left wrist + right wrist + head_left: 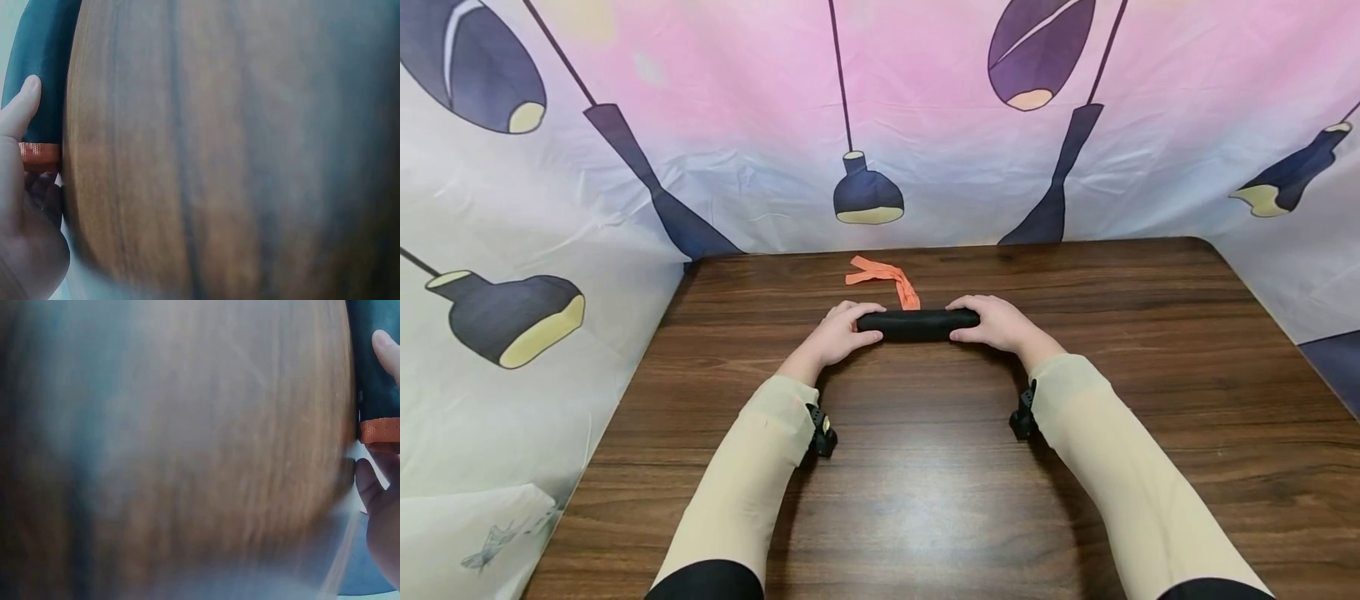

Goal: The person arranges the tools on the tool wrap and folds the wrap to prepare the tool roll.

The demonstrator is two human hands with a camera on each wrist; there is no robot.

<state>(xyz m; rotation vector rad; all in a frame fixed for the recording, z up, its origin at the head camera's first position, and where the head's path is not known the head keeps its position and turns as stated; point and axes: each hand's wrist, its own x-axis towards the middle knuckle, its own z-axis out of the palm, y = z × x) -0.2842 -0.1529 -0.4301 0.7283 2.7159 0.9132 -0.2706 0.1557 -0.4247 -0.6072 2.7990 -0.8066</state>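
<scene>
On the table lies a black roll [917, 326], shaped like a cylinder, its length running left to right. My left hand [842, 333] holds its left end, thumb at the near side and fingers over the far side. The right hand [996, 323] grips the right end in the same way. Orange trim [40, 156] shows at the left end in the left wrist view, and an orange edge [381, 430] at the other end in the right wrist view. From behind the roll, an orange strap [887, 273] with a split tail stretches toward the back.
The brown wood-grain table [940, 475] has rounded far corners. A patterned cloth [760, 108] with painted lamps hangs behind it and along the left side. Small black devices [823, 435] are strapped at both wrists over pale sleeves.
</scene>
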